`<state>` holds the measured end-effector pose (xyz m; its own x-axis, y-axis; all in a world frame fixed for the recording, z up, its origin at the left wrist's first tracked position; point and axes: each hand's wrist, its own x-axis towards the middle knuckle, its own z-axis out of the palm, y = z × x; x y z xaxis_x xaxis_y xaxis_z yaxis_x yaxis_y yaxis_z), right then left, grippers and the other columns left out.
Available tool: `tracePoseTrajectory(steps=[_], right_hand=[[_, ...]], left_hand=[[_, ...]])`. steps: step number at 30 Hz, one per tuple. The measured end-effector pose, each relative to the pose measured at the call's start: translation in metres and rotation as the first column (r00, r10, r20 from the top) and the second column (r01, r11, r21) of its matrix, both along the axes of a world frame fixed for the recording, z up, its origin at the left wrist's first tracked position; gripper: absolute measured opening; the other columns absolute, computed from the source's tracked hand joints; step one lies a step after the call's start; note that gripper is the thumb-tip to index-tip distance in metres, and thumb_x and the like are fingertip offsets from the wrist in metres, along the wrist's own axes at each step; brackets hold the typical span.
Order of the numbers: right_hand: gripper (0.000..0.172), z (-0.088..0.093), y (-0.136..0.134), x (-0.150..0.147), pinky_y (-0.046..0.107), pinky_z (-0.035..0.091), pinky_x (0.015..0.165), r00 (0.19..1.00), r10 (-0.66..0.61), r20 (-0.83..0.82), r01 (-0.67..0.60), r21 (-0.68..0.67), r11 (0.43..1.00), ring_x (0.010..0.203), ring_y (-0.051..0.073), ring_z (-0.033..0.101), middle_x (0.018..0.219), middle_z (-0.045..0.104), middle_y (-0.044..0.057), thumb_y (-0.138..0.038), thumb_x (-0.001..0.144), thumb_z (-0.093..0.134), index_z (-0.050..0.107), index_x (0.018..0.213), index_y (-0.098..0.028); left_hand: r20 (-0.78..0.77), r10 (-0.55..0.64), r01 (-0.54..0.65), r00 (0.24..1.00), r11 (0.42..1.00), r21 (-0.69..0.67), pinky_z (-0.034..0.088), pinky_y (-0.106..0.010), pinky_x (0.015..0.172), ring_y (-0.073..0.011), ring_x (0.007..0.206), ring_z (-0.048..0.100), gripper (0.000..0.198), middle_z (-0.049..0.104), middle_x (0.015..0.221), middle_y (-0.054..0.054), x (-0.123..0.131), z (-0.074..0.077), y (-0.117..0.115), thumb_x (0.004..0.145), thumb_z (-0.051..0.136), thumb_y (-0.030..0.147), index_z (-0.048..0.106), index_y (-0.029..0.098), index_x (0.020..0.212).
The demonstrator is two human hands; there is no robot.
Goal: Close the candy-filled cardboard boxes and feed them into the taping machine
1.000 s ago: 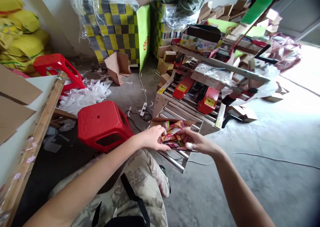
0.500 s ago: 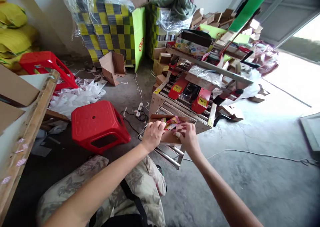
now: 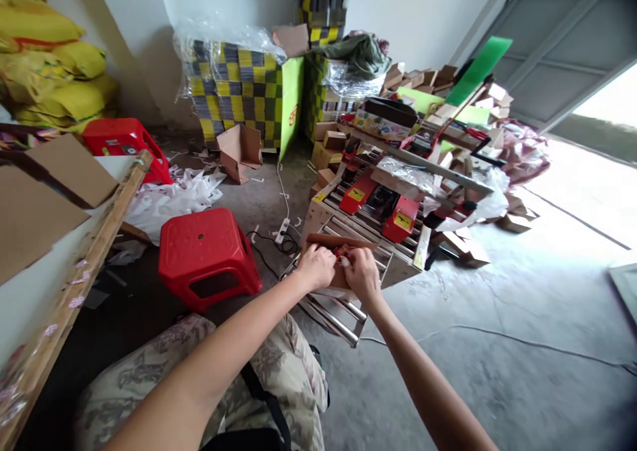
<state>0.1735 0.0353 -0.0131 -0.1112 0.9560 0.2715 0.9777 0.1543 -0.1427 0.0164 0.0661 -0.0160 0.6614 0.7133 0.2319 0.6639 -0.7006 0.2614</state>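
Observation:
A small open cardboard box (image 3: 339, 280) sits on the roller conveyor (image 3: 348, 308) in front of me, its far flap standing up. Between my hands a bit of the colourful packets (image 3: 342, 251) inside shows; my fingers cover the rest. My left hand (image 3: 317, 267) is closed over the box's left end, fingers curled over its edge. Bent into the box at its right side are the fingers of my right hand (image 3: 362, 270), closed at the packets; what they grip is hidden. Something small and white is at the right thumb.
Beyond the box stands a red-sided machine (image 3: 381, 202) on the conveyor. A red stool (image 3: 206, 252) is at the left, near a wood-edged table (image 3: 94, 252). A power strip (image 3: 283, 231) and a cable (image 3: 497, 328) lie on the floor. Cartons (image 3: 239, 96) are stacked behind.
The view has tilted up a little. My right hand has moved left and deeper into the box, closer to my left hand, and fewer packets show now.

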Motion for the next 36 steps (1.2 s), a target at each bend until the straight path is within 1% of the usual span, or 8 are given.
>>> tracePoseTrajectory(steps=[6,9,12,18,22,25,30,36], right_hand=[[0.029,-0.006,-0.002,0.001,0.038,0.035,0.09,0.999,0.045,0.0,-0.045,-0.012,0.999,0.096,0.024,0.049,0.096,0.061,0.009,-0.026,0.09,0.037,0.064,0.086,-0.019],[0.032,-0.003,0.004,-0.001,0.04,0.037,0.084,1.0,0.003,0.024,-0.002,-0.028,1.0,0.089,0.025,0.05,0.083,0.061,0.009,-0.029,0.09,0.038,0.063,0.074,-0.019],[0.031,0.001,0.0,-0.005,0.045,0.034,0.093,0.998,-0.069,-0.009,0.07,0.14,0.988,0.11,0.029,0.043,0.112,0.055,0.015,-0.034,0.088,0.043,0.059,0.107,-0.014],[0.029,-0.004,-0.021,-0.002,0.046,0.023,0.107,0.977,0.202,-0.071,-0.189,0.157,0.969,0.11,0.023,0.049,0.113,0.059,0.008,-0.034,0.088,0.048,0.055,0.113,-0.021],[0.024,-0.007,-0.015,0.013,0.032,0.042,0.094,0.925,0.344,-0.161,-0.33,0.109,0.938,0.102,0.018,0.055,0.108,0.062,0.007,-0.036,0.088,0.051,0.059,0.104,-0.02],[0.023,-0.009,-0.01,0.011,0.042,0.029,0.106,0.947,0.299,-0.116,-0.287,0.115,0.951,0.111,0.021,0.05,0.108,0.063,0.005,-0.035,0.09,0.048,0.061,0.103,-0.021],[0.047,-0.022,-0.037,-0.04,0.053,0.018,0.107,0.991,0.066,-0.115,-0.064,0.019,0.998,0.135,0.027,0.021,0.142,0.035,0.014,-0.031,0.094,0.023,0.035,0.137,-0.015],[0.067,-0.022,-0.028,-0.041,0.055,0.013,0.105,0.997,0.049,-0.051,-0.052,-0.057,0.997,0.134,0.033,0.02,0.143,0.031,0.016,-0.049,0.084,0.039,0.026,0.141,-0.015]], left_hand=[[0.065,0.001,-0.004,0.998,0.999,0.04,0.03,-0.039,0.103,-0.0211,0.11,0.051,0.025,0.061,0.109,-0.009,-0.006,-0.006,-0.004,0.086,0.041,0.021,0.058,0.014,0.103],[0.24,0.189,-0.225,0.952,0.965,0.132,0.018,-0.047,0.11,-0.0275,0.133,0.028,0.049,0.04,0.136,-0.017,-0.01,-0.008,-0.008,0.084,0.048,0.03,0.04,0.01,0.128],[0.334,0.319,-0.376,0.887,0.918,0.123,0.014,-0.053,0.11,-0.0328,0.133,0.023,0.076,0.031,0.14,-0.021,-0.012,-0.009,-0.01,0.077,0.059,0.044,0.027,0.008,0.135],[0.348,0.241,-0.276,0.906,0.96,0.054,0.027,-0.05,0.105,-0.0259,0.101,0.049,0.033,0.055,0.095,-0.009,-0.02,-0.019,-0.011,0.079,0.056,0.047,0.056,0.017,0.093],[0.453,0.119,-0.119,0.883,0.992,-0.03,0.034,-0.045,0.102,-0.0248,0.112,0.044,0.015,0.05,0.11,-0.01,-0.036,-0.027,-0.007,0.085,0.051,0.031,0.057,0.018,0.085],[0.502,0.166,-0.123,0.849,0.985,-0.118,0.038,-0.041,0.099,-0.0238,0.115,0.044,0.013,0.046,0.119,-0.011,-0.037,-0.027,-0.011,0.085,0.048,0.023,0.056,0.018,0.093],[0.578,0.583,-0.392,0.571,0.812,-0.432,0.04,-0.043,0.094,-0.0226,0.103,0.049,0.013,0.053,0.104,-0.008,-0.007,-0.022,-0.04,0.086,0.043,0.019,0.054,0.019,0.093],[0.602,0.736,0.18,0.31,0.576,-0.797,0.048,-0.033,0.09,-0.0181,0.112,0.052,0.031,0.053,0.123,-0.008,-0.003,-0.013,-0.048,0.093,0.028,0.028,0.047,0.022,0.117]])
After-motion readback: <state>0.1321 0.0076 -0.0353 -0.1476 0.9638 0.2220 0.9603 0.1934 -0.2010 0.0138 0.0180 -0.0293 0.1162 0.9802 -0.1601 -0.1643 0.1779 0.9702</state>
